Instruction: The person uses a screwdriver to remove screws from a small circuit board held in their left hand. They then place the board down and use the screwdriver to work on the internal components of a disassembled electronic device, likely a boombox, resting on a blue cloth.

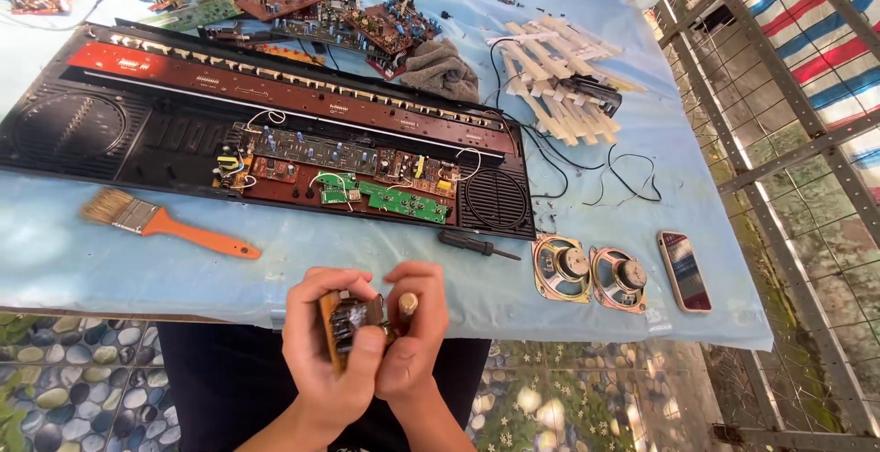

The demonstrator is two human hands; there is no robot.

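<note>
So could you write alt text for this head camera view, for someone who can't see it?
Two bare hands, left hand and right hand, together hold a small circuit board above a blue-covered table. On the table lie an opened black keyboard casing showing green circuit boards, an orange-handled paintbrush, a screwdriver, two small speakers and a phone.

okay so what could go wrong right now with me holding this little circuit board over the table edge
The small circuit board sits pinched between your left hand and right hand beyond the table edge, so a slip might drop it onto the pebbled floor. Squeezing could also bend its components.
</note>
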